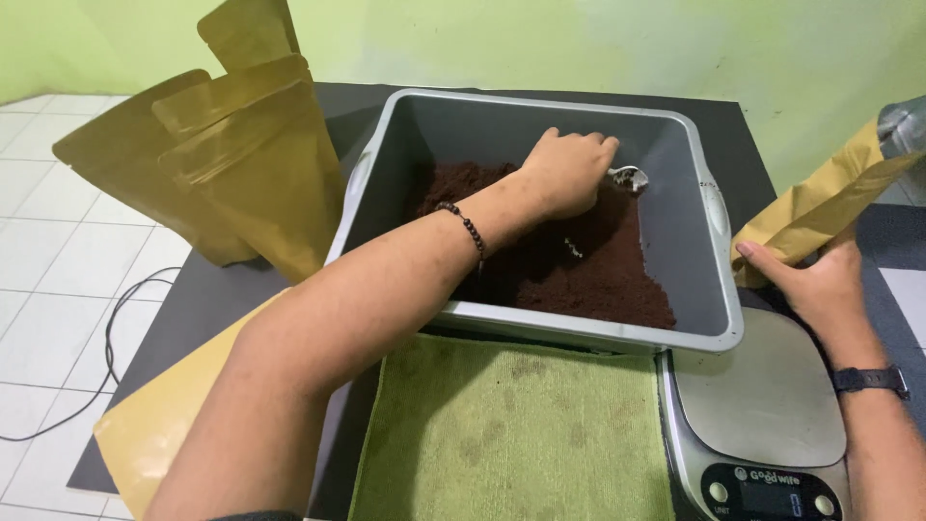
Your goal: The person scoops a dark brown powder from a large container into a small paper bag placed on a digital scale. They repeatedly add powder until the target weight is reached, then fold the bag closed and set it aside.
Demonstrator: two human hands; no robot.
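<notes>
1. Down inside the grey tub (694, 289), left hand (567, 172) is curled tight round a small scoop (627, 178), dug into the brown grounds (598, 275).
2. Right hand (820, 280) pinches a gold pouch (830, 198) w/ mouth up, just over the scale (762, 396), prob ready for filling.
3. Spare pouches (222, 154) stand left; green towel (511, 434) lies in front.

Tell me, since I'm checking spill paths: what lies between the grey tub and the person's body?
In the head view, a green cloth lies flat on the dark mat in front of the grey tub, beside the kitchen scale. The left forearm crosses above its corner.
</notes>
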